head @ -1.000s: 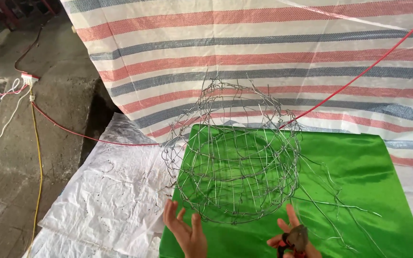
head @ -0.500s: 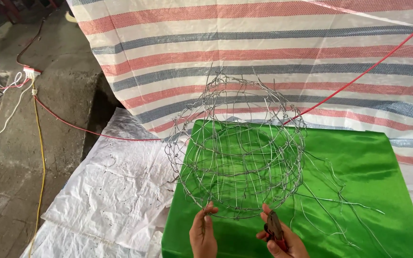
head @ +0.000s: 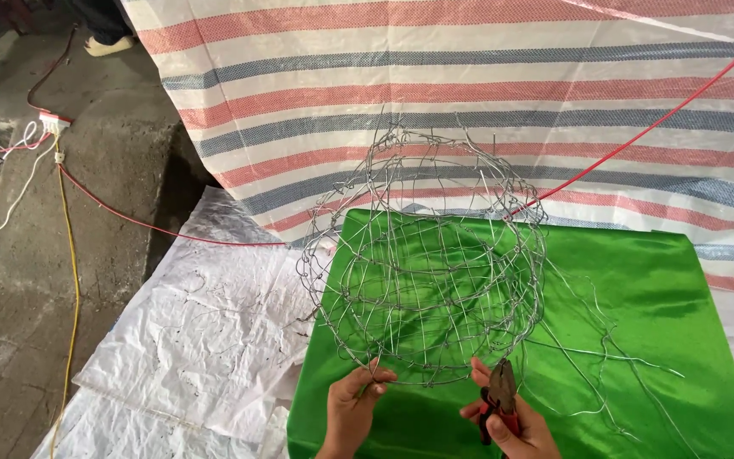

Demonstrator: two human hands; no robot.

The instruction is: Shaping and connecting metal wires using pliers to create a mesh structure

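left hand pinching the bottom rim of a rounded wire cage, fingers closed on the wire. right hand just beside, wrapped shut around red-handled pliers, tips pointing up at the same rim. cage mostly woven, judging by rings and cross-strands standing above the grip; stray ends sticking out up top and to the right, likely untrimmed. under the grip, green cloth. loose wires trailing right. red cord beyond the cage, white sheet off left, striped tarp behind.
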